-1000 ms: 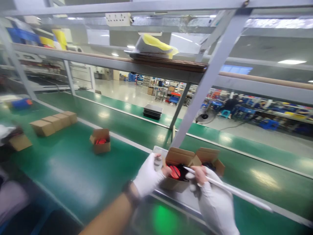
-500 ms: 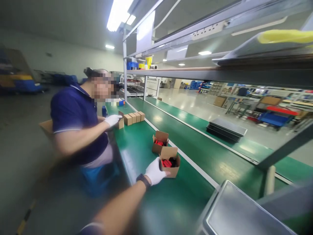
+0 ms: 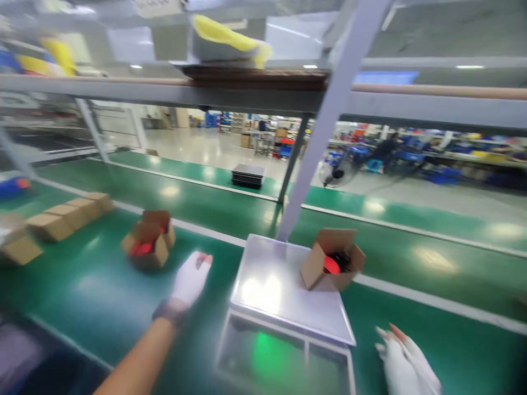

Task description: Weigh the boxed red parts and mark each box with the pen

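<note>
My left hand (image 3: 190, 280), in a white glove with bare fingertips, hovers open above the green belt, between two open cartons with red parts (image 3: 147, 244) and a steel scale platform (image 3: 272, 285). It holds nothing. An open cardboard carton (image 3: 331, 260) with a red and black part inside stands on the platform's far right corner. My right hand (image 3: 405, 359), also gloved, is low at the bottom right over the belt. Its fingers point up and left, close together and blurred, and nothing shows in them.
A row of closed small cartons (image 3: 68, 211) lies on the belt (image 3: 102, 296) at the left. A slanted grey frame post (image 3: 329, 118) rises behind the scale, under an overhead shelf. A stack of dark trays (image 3: 247, 176) sits on the far belt. The scale's display glows green (image 3: 267, 356).
My view has swung back from the left to the scale. My left hand has let go of the carton it set beside another on the belt and drawn back toward the scale.
</note>
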